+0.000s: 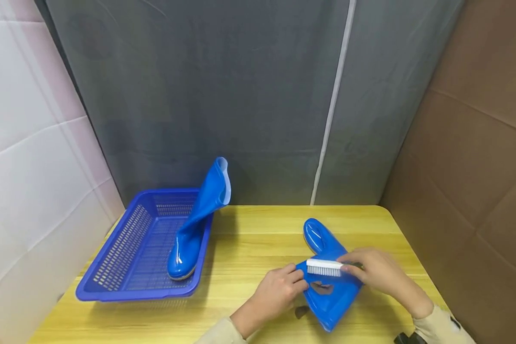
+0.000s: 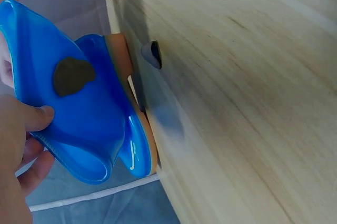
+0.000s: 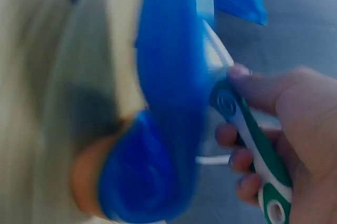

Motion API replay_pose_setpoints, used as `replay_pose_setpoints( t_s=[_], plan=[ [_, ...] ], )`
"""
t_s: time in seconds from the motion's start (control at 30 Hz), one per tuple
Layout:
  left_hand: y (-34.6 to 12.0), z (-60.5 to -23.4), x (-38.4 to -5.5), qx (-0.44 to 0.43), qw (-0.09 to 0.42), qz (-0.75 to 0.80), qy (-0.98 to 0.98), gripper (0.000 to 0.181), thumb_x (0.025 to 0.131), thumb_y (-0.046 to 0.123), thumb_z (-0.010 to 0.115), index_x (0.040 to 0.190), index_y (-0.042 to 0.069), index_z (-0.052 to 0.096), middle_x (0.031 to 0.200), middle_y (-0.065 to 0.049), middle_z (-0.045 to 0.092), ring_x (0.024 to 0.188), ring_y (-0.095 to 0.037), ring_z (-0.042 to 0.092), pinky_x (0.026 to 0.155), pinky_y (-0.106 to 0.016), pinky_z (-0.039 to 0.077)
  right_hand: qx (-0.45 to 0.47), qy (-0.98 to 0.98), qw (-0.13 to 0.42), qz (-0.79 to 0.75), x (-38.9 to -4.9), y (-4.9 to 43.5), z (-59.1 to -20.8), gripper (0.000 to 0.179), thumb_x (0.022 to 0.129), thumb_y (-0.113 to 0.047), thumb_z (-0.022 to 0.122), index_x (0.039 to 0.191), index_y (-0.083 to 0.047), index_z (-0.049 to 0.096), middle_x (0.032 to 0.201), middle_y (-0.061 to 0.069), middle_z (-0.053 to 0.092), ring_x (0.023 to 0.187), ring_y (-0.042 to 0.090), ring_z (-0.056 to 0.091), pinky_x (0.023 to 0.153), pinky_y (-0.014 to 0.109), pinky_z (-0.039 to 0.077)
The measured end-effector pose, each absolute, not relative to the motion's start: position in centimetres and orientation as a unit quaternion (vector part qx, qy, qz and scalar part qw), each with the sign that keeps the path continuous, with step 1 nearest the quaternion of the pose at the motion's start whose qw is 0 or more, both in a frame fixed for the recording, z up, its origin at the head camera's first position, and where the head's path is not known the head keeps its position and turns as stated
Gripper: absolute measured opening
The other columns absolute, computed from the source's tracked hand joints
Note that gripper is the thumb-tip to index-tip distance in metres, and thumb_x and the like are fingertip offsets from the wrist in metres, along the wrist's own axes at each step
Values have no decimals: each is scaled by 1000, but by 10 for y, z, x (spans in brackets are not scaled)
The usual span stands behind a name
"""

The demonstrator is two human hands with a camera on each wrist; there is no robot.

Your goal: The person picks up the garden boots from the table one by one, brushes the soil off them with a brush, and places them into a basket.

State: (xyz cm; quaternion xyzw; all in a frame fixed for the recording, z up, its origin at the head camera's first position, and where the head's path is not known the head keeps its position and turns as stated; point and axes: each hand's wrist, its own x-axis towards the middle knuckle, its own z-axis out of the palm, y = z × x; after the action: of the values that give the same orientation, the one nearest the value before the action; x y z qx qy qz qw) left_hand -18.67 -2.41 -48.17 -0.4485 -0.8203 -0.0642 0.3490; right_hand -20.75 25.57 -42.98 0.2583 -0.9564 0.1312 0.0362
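A shiny blue rain boot [image 1: 337, 298] stands on the table, its orange-brown sole [image 2: 145, 134] towards the wood and its shaft bent over to the near side. A brown patch [image 2: 73, 77] marks the shaft. My left hand [image 1: 282, 290] pinches the rim of the shaft between thumb and fingers. In my right hand [image 1: 376, 268] is a scrubbing brush [image 1: 324, 266] with a white head and a green-and-white handle [image 3: 258, 153]. Its bristles are over the shaft, just above the brown patch; whether they touch it, I cannot tell. The right wrist view is blurred.
At the left stands a blue plastic basket [image 1: 131, 248] with mesh sides. A second blue boot [image 1: 206, 198] leans in it, its shaft sticking out over the right rim. One small dark piece [image 2: 152, 54] lies on the table [image 1: 258, 239] beside the near boot. Cloth walls surround the table.
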Motion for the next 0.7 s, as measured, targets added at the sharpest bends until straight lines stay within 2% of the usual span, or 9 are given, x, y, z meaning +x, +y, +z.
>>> replay_pose_setpoints(
  t_s=[0.13,0.33,0.5,0.6,0.7],
  plan=[
    [-27,-482,-186,-443,336,-61,-829,17,73,10,80,81,21,70,80,11,65,70,-5,50,56,-12,43,301,-940,-11,162,-212,250,-439,29,93,-50,62,107,-29,77,85,-21,67,71,-6,49,63,17,44],
    [-32,-482,-186,-427,316,-75,-844,20,72,7,81,83,22,73,81,11,66,73,-5,51,60,-12,48,307,-936,-28,173,-208,268,-431,30,89,-55,64,98,-30,79,79,-24,64,67,-8,48,60,17,43],
    [-33,-480,-187,-426,317,-84,-843,21,73,7,81,86,21,74,82,11,67,73,-5,50,61,-12,49,319,-933,-10,165,-197,281,-423,24,87,-53,67,95,-34,79,78,-26,64,65,-9,44,56,15,37],
    [-33,-479,-188,-431,319,-88,-839,20,74,6,81,86,20,74,82,10,67,73,-5,50,61,-12,48,305,-935,10,178,-194,281,-422,23,87,-52,68,97,-34,78,83,-24,67,68,-9,48,58,16,41],
    [-32,-478,-189,-441,321,-85,-834,18,77,5,77,86,19,73,82,9,67,73,-7,50,61,-13,49,254,-950,43,175,-195,276,-422,25,87,-53,67,100,-34,77,88,-21,71,75,-5,58,64,21,49]
  ],
)
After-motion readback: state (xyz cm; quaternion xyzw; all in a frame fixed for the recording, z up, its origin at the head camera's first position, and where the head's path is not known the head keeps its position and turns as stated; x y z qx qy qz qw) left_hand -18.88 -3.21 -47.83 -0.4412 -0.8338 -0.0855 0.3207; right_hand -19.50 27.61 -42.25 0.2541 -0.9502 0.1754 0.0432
